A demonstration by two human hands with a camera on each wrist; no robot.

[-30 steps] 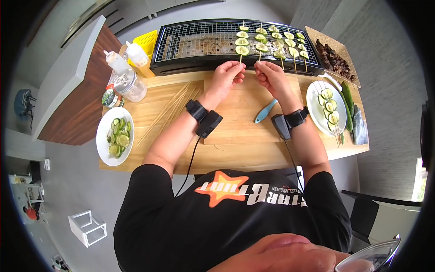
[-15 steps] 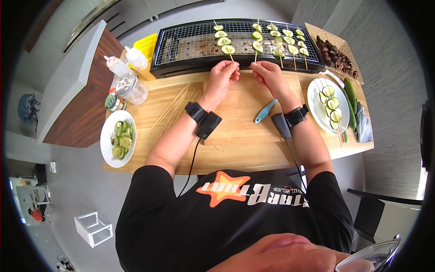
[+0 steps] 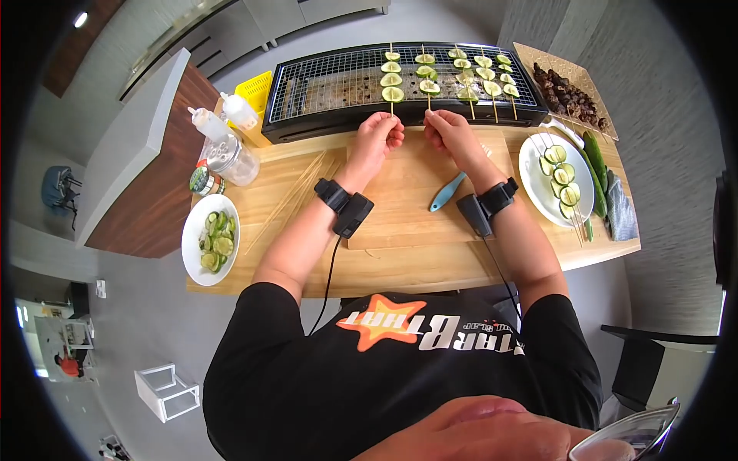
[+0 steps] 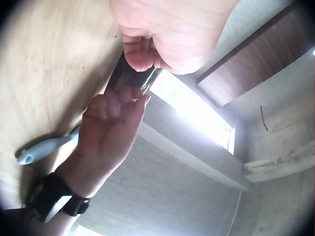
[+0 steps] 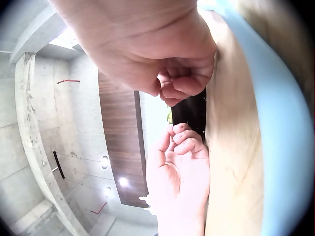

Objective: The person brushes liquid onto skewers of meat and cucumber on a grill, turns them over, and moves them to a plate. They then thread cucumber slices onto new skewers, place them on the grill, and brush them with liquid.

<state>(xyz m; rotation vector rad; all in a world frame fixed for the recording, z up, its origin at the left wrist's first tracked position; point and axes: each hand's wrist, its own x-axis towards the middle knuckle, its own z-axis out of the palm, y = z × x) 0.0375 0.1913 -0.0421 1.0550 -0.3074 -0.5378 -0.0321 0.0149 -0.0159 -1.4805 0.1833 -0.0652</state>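
- Near left corner of the bench: bowl of cut green slices; these are cut but off any stick.
- Far left corner: two squeeze bottles and a clear jar, all upright.
- Left of the board: bare sticks, lying loose, none threaded.
- Far edge: grill. Five loaded skewers lie across its right half, so that much is laid out.
- My left hand: thumb and fingers pinch the handle end of the leftmost skewer, its slices over the mesh.
- My right hand: pinches the end of the second skewer, just beside. The wrist views half hide the fingertips; the grip appears light.
- Right part of the grill: three more skewers, side by side, untouched by either hand.
- Blue-handled tool: on the board's right side, unused.
- Right edge of the bench: oval plate with further loaded skewers, threaded but off the grill; long green vegetables beside it, uncut.
- Far right corner: tray of dark skewered pieces, off the grill.
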